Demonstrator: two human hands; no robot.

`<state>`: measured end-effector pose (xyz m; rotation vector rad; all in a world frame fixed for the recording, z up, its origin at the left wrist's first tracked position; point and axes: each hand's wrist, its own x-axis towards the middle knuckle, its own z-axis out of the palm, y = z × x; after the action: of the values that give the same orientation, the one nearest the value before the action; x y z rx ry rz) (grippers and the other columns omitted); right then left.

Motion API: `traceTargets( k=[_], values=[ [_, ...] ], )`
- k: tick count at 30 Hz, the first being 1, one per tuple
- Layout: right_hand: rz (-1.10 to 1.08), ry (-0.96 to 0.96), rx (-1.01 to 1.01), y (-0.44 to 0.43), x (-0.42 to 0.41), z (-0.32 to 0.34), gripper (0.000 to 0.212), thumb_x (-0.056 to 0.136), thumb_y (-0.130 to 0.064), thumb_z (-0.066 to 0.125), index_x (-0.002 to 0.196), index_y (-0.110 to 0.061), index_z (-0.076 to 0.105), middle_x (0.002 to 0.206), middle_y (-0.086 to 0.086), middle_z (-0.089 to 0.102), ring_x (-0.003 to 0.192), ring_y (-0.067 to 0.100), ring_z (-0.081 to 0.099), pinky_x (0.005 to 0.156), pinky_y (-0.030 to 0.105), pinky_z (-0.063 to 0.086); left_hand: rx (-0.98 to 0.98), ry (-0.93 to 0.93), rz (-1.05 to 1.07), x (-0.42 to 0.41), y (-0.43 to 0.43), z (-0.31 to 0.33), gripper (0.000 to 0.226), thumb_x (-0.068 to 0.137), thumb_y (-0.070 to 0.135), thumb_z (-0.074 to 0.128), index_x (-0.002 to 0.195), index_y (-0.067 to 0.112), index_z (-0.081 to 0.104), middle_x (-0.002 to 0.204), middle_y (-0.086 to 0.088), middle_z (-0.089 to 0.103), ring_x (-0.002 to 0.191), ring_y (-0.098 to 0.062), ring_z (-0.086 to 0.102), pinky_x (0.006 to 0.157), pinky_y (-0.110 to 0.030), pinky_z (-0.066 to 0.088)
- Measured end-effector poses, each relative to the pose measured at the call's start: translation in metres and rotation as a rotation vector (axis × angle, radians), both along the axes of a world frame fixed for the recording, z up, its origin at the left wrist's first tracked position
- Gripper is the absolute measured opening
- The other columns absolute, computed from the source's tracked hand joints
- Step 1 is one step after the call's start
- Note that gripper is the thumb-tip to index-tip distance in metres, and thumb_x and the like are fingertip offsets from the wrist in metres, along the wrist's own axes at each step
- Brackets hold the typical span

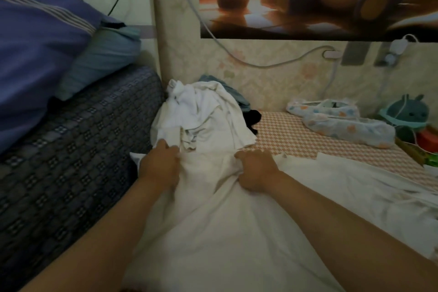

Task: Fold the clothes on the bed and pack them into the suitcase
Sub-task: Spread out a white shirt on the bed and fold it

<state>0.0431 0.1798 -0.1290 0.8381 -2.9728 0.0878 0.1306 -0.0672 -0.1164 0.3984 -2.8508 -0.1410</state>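
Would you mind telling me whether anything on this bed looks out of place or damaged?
Nothing looks damaged or spilled. The one untidy spot is the crumpled heap of white clothes by the wall, with a black garment and a blue cloth poking out behind it. The left hand and right hand grip the large white garment.

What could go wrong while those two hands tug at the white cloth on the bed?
The left hand and right hand grip the white garment right at the foot of the loose pile of clothes. Pulling might drag the pile along or tangle the two. The cloth is bunched between the hands, so it may fold with creases unless it is smoothed flat first.
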Motion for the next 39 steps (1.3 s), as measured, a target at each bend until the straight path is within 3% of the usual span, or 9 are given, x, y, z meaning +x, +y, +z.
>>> traceTargets(
  k=[5,10,15,17,19,21,23,29,39],
  values=[
    [-0.186,0.214,0.01,0.0,-0.009,0.005,0.03,0.09,-0.033,0.041,0.107,-0.025,0.064,0.114,0.0,0.063,0.108,0.023,0.053,0.101,0.043,0.027,0.169,0.271,0.199,-0.021,-0.007,0.032,0.023,0.097,0.008,0.042,0.107,0.0,0.061,0.124,-0.022,0.05,0.097,-0.039,0.059,0.087,-0.046,0.047],
    [-0.426,0.214,0.142,0.002,-0.02,0.008,0.036,0.095,-0.029,0.044,0.129,-0.018,0.05,0.134,0.01,0.048,0.127,0.03,0.04,0.111,0.05,0.021,0.329,0.372,0.146,-0.027,-0.008,0.019,0.031,0.089,-0.007,0.045,0.115,0.001,0.059,0.126,-0.021,0.051,0.107,-0.038,0.054,0.088,-0.041,0.046],
    [0.129,0.628,-0.171,0.002,-0.013,-0.013,0.026,0.076,-0.004,0.06,0.099,-0.015,0.061,0.093,0.009,0.054,0.081,0.029,0.052,0.07,0.04,0.04,0.108,0.347,-0.396,-0.022,0.027,-0.009,0.026,0.088,0.008,0.047,0.106,0.017,0.064,0.111,-0.002,0.06,0.093,-0.013,0.055,0.076,-0.029,0.045],
    [0.426,0.502,-0.219,0.003,-0.011,-0.027,0.019,0.081,-0.012,0.051,0.093,-0.014,0.066,0.088,0.009,0.056,0.075,0.03,0.054,0.066,0.037,0.042,-0.014,0.035,-0.437,-0.02,0.026,-0.023,0.038,0.091,0.033,0.037,0.12,0.027,0.061,0.127,0.003,0.057,0.118,-0.017,0.052,0.1,-0.039,0.04],
    [0.38,0.179,-0.205,0.005,-0.011,-0.038,0.044,0.088,-0.03,0.036,0.117,-0.017,0.067,0.112,0.012,0.061,0.098,0.032,0.059,0.085,0.042,0.049,-0.157,-0.187,-0.3,-0.016,0.014,-0.038,0.056,0.094,0.051,0.022,0.146,0.034,0.035,0.158,0.004,0.026,0.146,-0.02,0.021,0.116,-0.049,0.011],
    [0.126,-0.021,-0.075,0.015,-0.014,-0.04,0.064,0.094,-0.048,0.019,0.15,-0.025,0.038,0.153,0.012,0.037,0.138,0.029,0.037,0.115,0.042,0.028,-0.177,-0.266,-0.202,-0.013,0.0,-0.046,0.061,0.098,0.058,0.019,0.154,0.037,0.01,0.164,0.003,-0.004,0.15,-0.018,-0.005,0.118,-0.05,-0.002],
    [0.006,-0.14,0.039,0.021,-0.018,-0.039,0.061,0.102,-0.054,0.017,0.158,-0.031,0.009,0.166,0.006,0.004,0.152,0.023,0.008,0.123,0.04,0.007,-0.133,-0.305,-0.154,-0.011,-0.008,-0.043,0.064,0.098,0.06,0.021,0.155,0.035,0.002,0.163,0.001,-0.01,0.149,-0.019,-0.01,0.12,-0.046,0.0],
    [-0.062,-0.03,0.224,0.0,0.012,-0.022,0.058,0.105,-0.039,0.017,0.158,-0.019,0.004,0.165,0.011,-0.002,0.152,0.029,0.0,0.122,0.051,0.003,-0.161,-0.278,-0.183,0.003,0.0,-0.022,0.057,0.102,0.044,0.03,0.154,0.025,0.017,0.163,-0.003,0.008,0.148,-0.024,0.008,0.119,-0.043,0.011],
    [0.329,-0.092,-0.268,-0.036,0.161,-0.03,0.058,0.099,-0.049,0.041,0.152,-0.028,0.031,0.161,0.003,0.023,0.147,0.019,0.021,0.119,0.036,0.017,0.154,-0.188,0.066,0.118,-0.006,-0.009,0.034,0.095,0.036,0.051,0.118,0.011,0.047,0.122,-0.013,0.055,0.102,-0.025,0.054,0.082,-0.033,0.047]
  ],
)
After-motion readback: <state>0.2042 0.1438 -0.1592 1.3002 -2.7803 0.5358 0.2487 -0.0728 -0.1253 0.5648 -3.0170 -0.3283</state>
